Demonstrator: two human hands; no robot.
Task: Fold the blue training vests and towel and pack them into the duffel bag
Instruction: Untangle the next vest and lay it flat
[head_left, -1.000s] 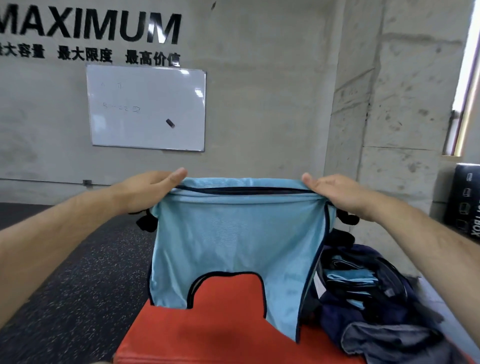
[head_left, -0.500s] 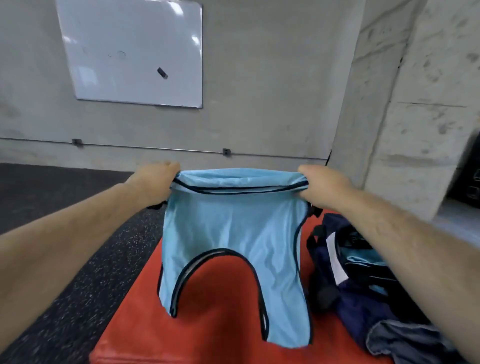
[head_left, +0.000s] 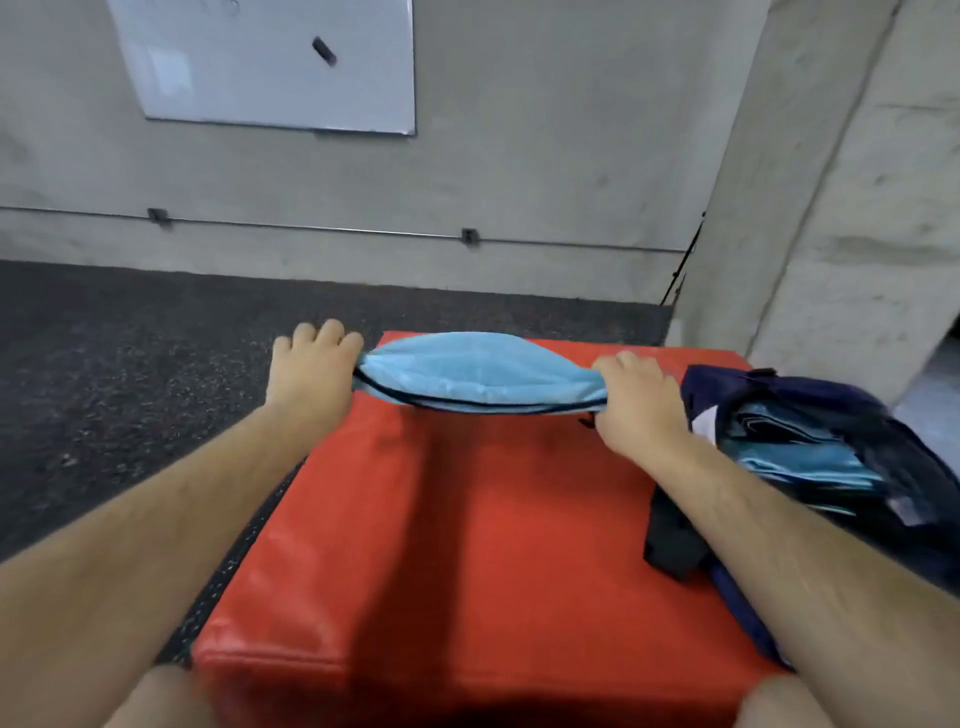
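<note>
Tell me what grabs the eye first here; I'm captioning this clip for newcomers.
A big red padded block fills the middle foreground. Near its far edge, the left hand and right hand grip the two ends of a light blue vest stretched between them. On the block's right side sits an open navy duffel bag with blue fabric inside.

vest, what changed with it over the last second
The blue vest hung upright in front of the person; it has swung forward and down and now stretches nearly flat, low over the far end of the red pad. The left hand and right hand kept their grip on its two ends. The duffel bag stayed on the pad's right side, open, with folded blue cloth inside.
</note>
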